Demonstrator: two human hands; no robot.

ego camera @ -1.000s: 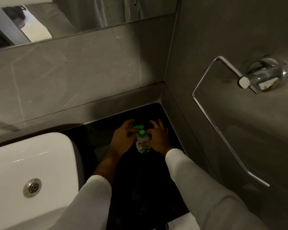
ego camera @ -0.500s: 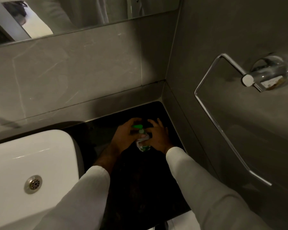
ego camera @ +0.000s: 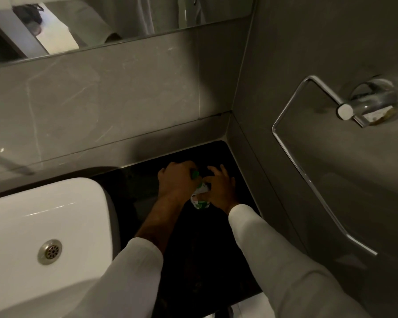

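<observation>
The soap bottle (ego camera: 200, 199) stood between both hands; the left hand (ego camera: 176, 182) clenched its green pump (ego camera: 195, 175); the right hand (ego camera: 217, 188) gripped its body.

Left hand (ego camera: 176, 182), right hand (ego camera: 217, 191), gripping soap bottle (ego camera: 200, 198)

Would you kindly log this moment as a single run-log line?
left hand grips green pump top | right hand holds bottle | bottle on dark counter beside white sink
</observation>
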